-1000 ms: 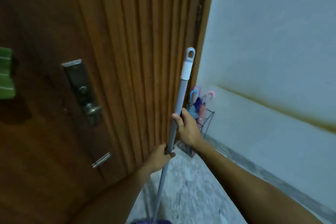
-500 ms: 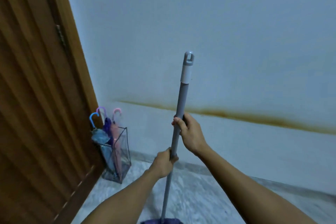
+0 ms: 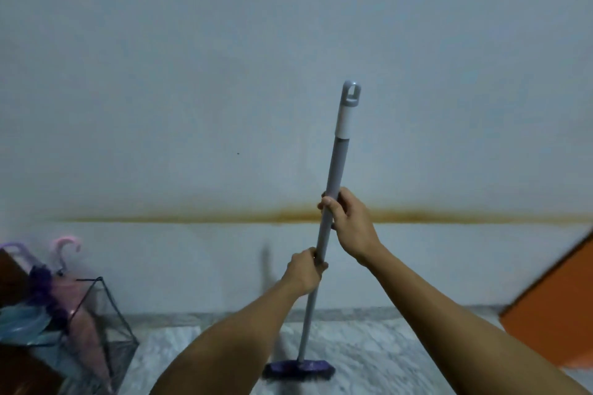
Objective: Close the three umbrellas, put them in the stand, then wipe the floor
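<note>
I hold a grey mop handle [image 3: 337,163] upright in front of me. My right hand [image 3: 351,223] grips it higher up, and my left hand [image 3: 305,271] grips it just below. The purple mop head [image 3: 298,369] rests on the marble floor [image 3: 385,356] near the wall. At the lower left, three closed umbrellas stand in a wire stand [image 3: 106,324]: a pink one [image 3: 81,311], a purple one [image 3: 41,279] and a pale blue one [image 3: 19,321].
A pale wall [image 3: 224,74] with a rusty horizontal stain [image 3: 192,218] fills the view ahead. An orange-brown panel [image 3: 558,308] juts in at the lower right. A dark wooden door edge [image 3: 9,269] sits behind the umbrella stand.
My view swung right, away from the wooden door. The umbrella stand slid to the lower left corner. Both hands kept their grip on the mop handle, and the mop head came into view.
</note>
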